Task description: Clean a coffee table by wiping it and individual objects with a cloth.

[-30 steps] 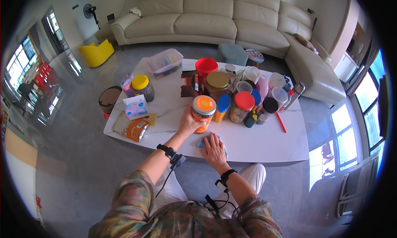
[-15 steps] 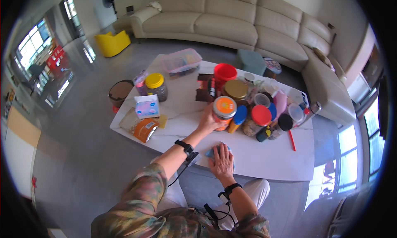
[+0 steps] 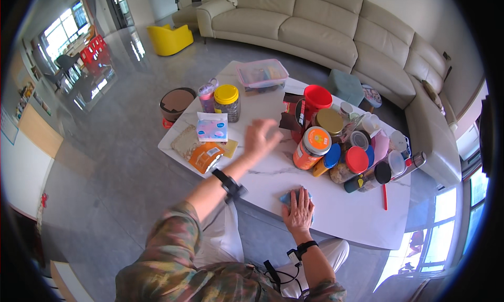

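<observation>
My left hand (image 3: 261, 140), blurred and open with the thumb apart from the fingers, hangs above the white marbled table with nothing in it. Right of it stands a jar (image 3: 311, 148) with an orange and silver lid, apart from the fingers. My right hand (image 3: 299, 211) lies with fingers stretched out on a folded blue cloth (image 3: 286, 198) near the table's front edge; most of the cloth is hidden beneath the palm. Beside the jar are a blue-capped bottle (image 3: 326, 160) and a red-lidded jar (image 3: 350, 165).
Several more jars crowd the right side, with a red container (image 3: 317, 98) behind. Left are a yellow-lidded jar (image 3: 227, 104), a tissue pack (image 3: 212, 128) and an orange pouch (image 3: 207, 157). A plastic box (image 3: 262, 73) sits at the far edge; a bin (image 3: 177, 104) stands beside the table.
My left hand has let go of the orange-lidded jar and moved left, away from it. The jar now stands on the table. The view has shifted; my right hand stays on the cloth.
</observation>
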Available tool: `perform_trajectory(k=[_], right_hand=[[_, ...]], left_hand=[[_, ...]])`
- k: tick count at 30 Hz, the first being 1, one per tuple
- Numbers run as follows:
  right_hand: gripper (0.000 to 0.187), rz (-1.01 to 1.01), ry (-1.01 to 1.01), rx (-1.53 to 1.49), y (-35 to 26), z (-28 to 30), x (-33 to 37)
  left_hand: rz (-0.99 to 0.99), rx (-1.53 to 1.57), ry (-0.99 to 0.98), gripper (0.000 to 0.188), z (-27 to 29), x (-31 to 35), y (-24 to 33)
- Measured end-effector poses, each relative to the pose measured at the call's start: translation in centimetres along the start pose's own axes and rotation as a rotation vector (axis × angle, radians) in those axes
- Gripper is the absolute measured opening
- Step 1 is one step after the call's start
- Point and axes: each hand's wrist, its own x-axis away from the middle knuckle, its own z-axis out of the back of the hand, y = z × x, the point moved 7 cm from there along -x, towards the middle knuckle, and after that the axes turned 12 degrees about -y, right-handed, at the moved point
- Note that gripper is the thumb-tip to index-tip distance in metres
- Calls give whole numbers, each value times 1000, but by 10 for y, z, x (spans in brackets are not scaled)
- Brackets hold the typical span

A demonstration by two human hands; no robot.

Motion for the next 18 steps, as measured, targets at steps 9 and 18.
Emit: perform_trajectory(k=[9, 18], right_hand=[[64, 20, -22, 0, -8, -1, -4], [65, 37, -5, 12, -9, 3, -5]], left_hand=[[651, -613, -72, 70, 107, -65, -160], [665, -744, -164, 80, 91, -70, -158]])
